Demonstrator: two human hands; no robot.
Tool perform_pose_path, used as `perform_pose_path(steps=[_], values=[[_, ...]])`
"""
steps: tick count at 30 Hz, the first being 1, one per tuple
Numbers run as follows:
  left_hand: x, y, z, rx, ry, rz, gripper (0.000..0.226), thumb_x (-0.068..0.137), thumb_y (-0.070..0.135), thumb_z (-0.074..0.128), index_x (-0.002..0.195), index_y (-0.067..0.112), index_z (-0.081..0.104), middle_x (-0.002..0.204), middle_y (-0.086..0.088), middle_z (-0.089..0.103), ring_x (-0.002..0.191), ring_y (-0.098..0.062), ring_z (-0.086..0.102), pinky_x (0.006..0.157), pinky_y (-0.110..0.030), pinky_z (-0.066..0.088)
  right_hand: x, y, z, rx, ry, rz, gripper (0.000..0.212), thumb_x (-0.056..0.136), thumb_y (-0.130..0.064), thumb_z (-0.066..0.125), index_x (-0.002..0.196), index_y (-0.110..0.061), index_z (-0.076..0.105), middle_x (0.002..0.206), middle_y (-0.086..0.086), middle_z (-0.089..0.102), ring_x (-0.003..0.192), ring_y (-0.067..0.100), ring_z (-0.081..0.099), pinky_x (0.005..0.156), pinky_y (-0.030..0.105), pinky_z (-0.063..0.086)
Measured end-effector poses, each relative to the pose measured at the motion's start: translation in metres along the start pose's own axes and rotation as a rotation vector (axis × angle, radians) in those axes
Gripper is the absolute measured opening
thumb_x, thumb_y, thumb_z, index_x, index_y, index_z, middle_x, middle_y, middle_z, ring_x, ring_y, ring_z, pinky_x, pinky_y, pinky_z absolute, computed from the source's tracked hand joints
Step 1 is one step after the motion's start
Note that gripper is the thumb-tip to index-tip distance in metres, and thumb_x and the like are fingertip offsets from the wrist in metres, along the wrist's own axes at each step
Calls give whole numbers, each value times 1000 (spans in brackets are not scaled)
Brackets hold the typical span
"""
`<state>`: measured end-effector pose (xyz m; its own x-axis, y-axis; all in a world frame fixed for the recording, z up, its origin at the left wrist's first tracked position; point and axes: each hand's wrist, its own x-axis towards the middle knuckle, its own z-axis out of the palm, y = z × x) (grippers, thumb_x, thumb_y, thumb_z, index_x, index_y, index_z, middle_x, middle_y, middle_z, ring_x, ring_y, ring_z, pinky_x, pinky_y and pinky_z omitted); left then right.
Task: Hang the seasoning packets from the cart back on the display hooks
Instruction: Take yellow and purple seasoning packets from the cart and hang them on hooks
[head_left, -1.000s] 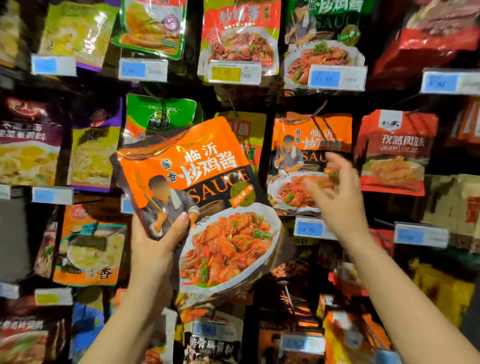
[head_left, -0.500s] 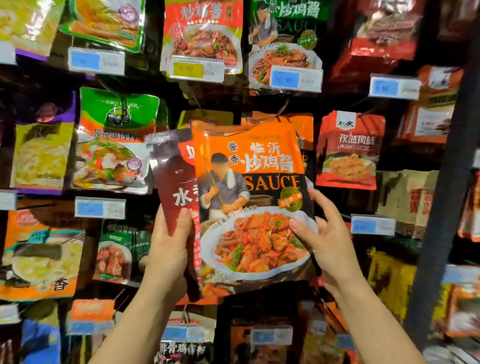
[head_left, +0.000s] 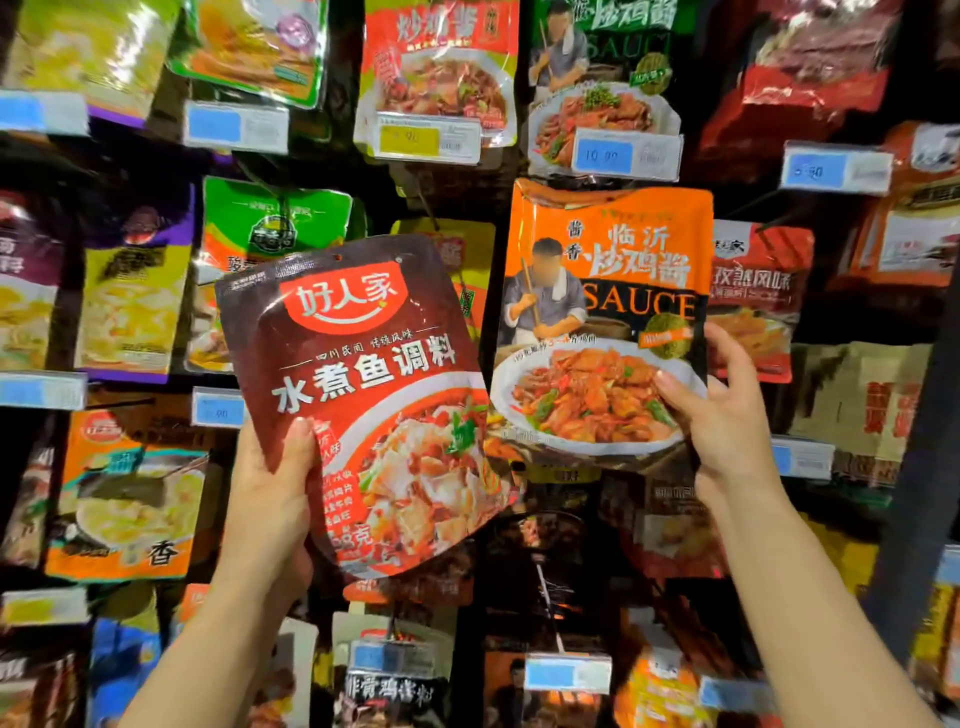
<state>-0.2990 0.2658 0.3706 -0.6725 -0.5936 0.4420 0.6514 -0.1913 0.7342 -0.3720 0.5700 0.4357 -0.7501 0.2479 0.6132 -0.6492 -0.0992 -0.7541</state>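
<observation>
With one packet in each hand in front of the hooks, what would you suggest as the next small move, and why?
Probably lift the orange sauce packet with the right hand until its top edge meets a hook. It is held upright at the display, just below the 10.90 price tag, while the left hand holds the dark red packet tilted aside.

The left hand (head_left: 270, 499) grips a dark red packet (head_left: 363, 405); the right hand (head_left: 722, 410) holds an orange sauce packet (head_left: 608, 322) against the display.

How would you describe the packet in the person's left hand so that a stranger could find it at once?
Before the display wall of hanging packets, find the left hand. It grips a dark red fish seasoning packet, tilted, unlike the upright orange SAUCE packet beside it.
</observation>
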Motion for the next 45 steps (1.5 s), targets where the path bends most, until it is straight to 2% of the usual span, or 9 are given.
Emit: perform_pose_path(steps=[3,6,12,16,20,27,32,37,45], values=[[1,2,1,23,0,5,15,103,21,46,103,36,51,83,15,71,68,1,70,53,-18,55,19,-2,9,-26,6,15,59,90,-4,67,125,-48,47,142,4,50,132,23,48,96,44,53],[0,2,-1,29,1,3,14,102,25,47,107,38,50,91,13,68,71,-1,70,59,-26,56,22,2,10,-76,45,50,62,91,-3,65,138,-39,44,142,-2,45,132,16,42,89,32,53],[1,-1,-4,31,11,-16,23,100,30,49,122,34,46,100,8,68,76,-6,71,66,-30,52,25,7,11,-53,81,82,65,91,-3,66,142,-36,44,151,3,39,140,21,36,105,44,46],[1,-2,-1,25,26,-28,27,102,29,48,128,31,44,100,8,66,74,-4,70,67,-31,51,36,3,12,-33,75,112,65,87,-5,71,136,-40,48,146,7,45,134,28,46,99,51,51],[2,-1,-1,26,36,-23,17,102,27,47,116,37,46,95,12,67,71,-2,70,66,-31,50,36,4,8,-16,49,159,64,88,-4,69,137,-37,47,142,12,48,129,30,52,90,47,56],[1,-2,-1,47,29,-38,25,102,30,47,126,34,45,100,9,67,82,-9,69,68,-33,51,32,11,4,-39,43,132,64,87,-3,70,137,-37,48,143,9,49,132,31,49,98,53,51],[0,-2,-3,61,13,-31,22,101,29,48,122,35,46,100,8,66,83,-10,68,70,-35,52,38,11,14,-68,69,107,67,88,0,68,143,-29,43,136,0,49,122,18,53,85,30,55],[5,-5,-15,72,1,-17,18,101,26,48,117,36,50,95,11,70,77,-7,71,60,-28,57,56,25,33,-206,124,95,67,89,-3,68,145,-28,41,150,2,41,136,21,41,105,36,43],[7,-4,-40,116,11,-33,17,101,24,47,105,39,53,80,17,74,69,-3,71,52,-21,57,63,48,47,-409,225,91,62,94,-18,64,148,-32,36,151,-1,40,136,21,41,91,30,37]])
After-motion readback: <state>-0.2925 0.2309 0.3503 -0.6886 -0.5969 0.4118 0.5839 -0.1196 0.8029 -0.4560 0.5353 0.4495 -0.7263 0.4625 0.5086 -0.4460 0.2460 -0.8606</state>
